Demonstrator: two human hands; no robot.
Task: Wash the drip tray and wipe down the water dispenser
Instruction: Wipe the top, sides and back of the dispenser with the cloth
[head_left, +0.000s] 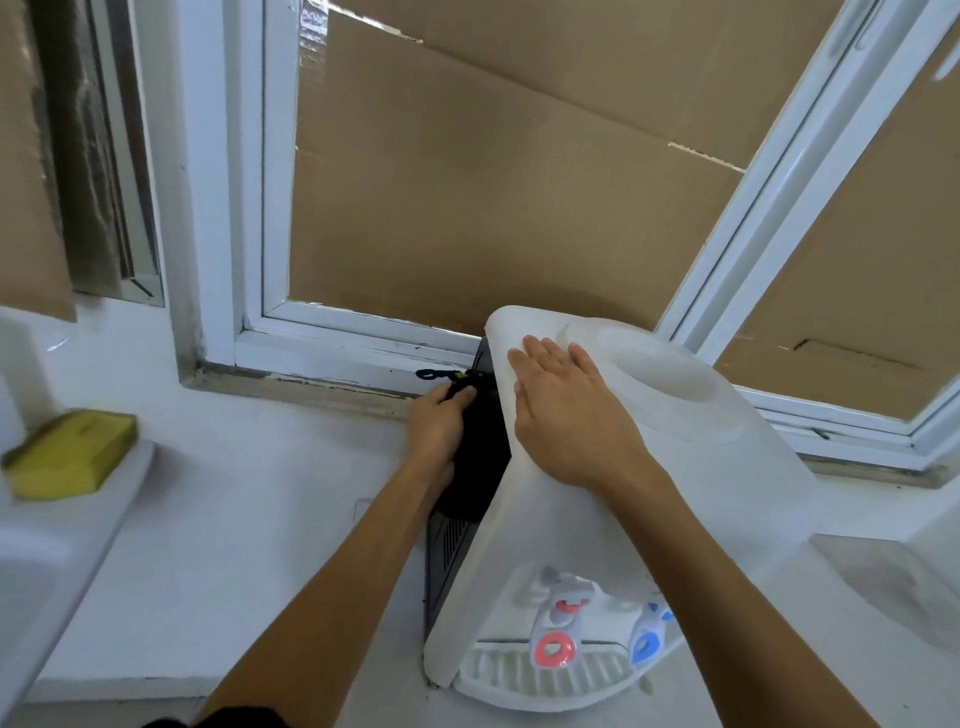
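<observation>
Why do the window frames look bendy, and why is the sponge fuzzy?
Head view: the wide-angle lens bows the window frames near the edges; the sponge at the left edge is blurred, while the right hand on the dispenser is sharper; the light is soft, with no hard shadows.

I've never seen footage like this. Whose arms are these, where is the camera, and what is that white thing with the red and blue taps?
There is no machine here: a person wears a wide-angle camera on the head, so you look down along their own arms. The white thing is a countertop water dispenser standing by a window covered with cardboard. Its red tap and blue tap hang over the ribbed drip tray, which sits in place. The right hand lies flat on the dispenser's top, fingers straight. The left hand grips a dark cloth against the dispenser's dark side panel. At far left a yellow sponge rests on the edge of a white sink.
</observation>
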